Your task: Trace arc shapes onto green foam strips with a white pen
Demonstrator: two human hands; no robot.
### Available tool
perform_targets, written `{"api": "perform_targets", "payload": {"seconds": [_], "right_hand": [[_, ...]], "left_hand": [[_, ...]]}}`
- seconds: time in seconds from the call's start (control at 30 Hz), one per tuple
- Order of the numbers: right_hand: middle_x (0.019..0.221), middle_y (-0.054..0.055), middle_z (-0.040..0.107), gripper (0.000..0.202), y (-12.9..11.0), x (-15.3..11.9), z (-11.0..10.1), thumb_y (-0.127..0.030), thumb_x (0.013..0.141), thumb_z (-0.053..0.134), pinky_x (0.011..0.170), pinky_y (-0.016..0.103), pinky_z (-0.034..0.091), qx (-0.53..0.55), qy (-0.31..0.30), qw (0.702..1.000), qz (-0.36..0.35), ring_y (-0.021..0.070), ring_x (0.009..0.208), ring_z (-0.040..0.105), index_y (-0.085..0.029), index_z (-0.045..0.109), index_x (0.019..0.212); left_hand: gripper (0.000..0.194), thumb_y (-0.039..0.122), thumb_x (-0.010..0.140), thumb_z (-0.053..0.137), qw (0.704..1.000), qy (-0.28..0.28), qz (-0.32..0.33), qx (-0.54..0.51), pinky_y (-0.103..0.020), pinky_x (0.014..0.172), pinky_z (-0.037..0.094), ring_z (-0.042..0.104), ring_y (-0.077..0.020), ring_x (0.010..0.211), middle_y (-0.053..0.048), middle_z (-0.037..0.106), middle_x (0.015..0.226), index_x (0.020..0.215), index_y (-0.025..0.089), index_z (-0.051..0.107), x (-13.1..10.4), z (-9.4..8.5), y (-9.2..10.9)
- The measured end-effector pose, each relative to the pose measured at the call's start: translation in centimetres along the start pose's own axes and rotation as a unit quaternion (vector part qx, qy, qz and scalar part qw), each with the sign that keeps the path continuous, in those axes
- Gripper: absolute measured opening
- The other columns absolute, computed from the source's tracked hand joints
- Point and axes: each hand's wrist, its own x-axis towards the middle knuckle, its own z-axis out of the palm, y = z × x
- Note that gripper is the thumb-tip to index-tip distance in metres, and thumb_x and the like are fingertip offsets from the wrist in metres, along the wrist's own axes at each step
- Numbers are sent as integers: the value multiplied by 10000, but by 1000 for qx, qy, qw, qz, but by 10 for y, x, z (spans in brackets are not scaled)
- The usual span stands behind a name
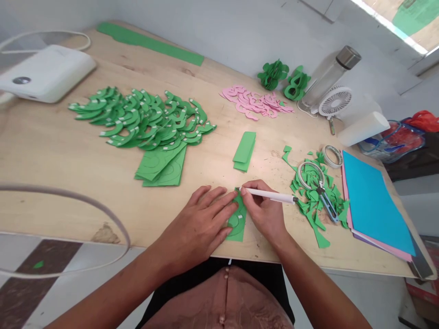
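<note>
Bright, soft daylight enters through the window (420, 29) at two o'clock, where the edge glares almost white. The table (209, 157) is evenly lit, with only faint, soft shadows. A pale haze veils the wall (206, 27) toward twelve o'clock. Wide-angle distortion tilts and bends lines near the rim; the centre is fairly sharp, while fine detail softens outward.

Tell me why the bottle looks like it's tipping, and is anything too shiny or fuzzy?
Head view: the bottle leans outward, probably from wide-lens stretching near the edge; head view: the window is very bright, with a washed-out white strip; head view: shadows on the table look soft; head view: lines on the green paper under the left hand look faint and slightly fuzzy.
</note>
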Motion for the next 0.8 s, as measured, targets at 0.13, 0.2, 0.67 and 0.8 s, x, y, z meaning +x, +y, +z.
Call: {"api": "perform_targets", "payload": {"seconds": [0.13, 0.2, 0.67, 0.8], "right_hand": [[715, -4, 649, 115, 1, -2, -1, -285, 871, 564, 566, 244, 435, -15, -4, 1000, -4, 121, 615, 574, -206, 622, 813], [720, 0, 655, 116, 1, -3, -2, -289, 874, 566, 563, 246, 435, -26, -6, 1000, -3, 126, 619, 573, -207, 626, 817], [738, 11, 673, 120, 2, -10, -7, -288, 880, 567, 573, 256, 449, -39, -1, 999, -8, 142, 639, 586, -212, 644, 830], [727, 8, 666, 116, 2, -13, -8, -285, 884, 564, 557, 251, 441, -50, 2, 999, -8, 138, 623, 578, -210, 641, 840]], "left_hand": [[342, 267, 970, 469, 1000, -1, 1, -1, -516, 1106, 315, 477, -301, 1293, -85, 585, 1394, 1267, 156, 598, 0, 1, -1], [348, 259, 965, 467, 1000, -2, 2, -4, -519, 1104, 319, 475, -302, 1295, -85, 584, 1396, 1273, 158, 594, 0, 0, -1], [338, 254, 961, 463, 1000, -14, -1, -8, -513, 1090, 330, 476, -305, 1295, -84, 585, 1399, 1259, 172, 599, 2, -4, 0], [346, 259, 969, 461, 1000, -13, 1, -8, -517, 1097, 322, 469, -307, 1304, -87, 575, 1410, 1276, 161, 587, 1, -3, -1]]}}
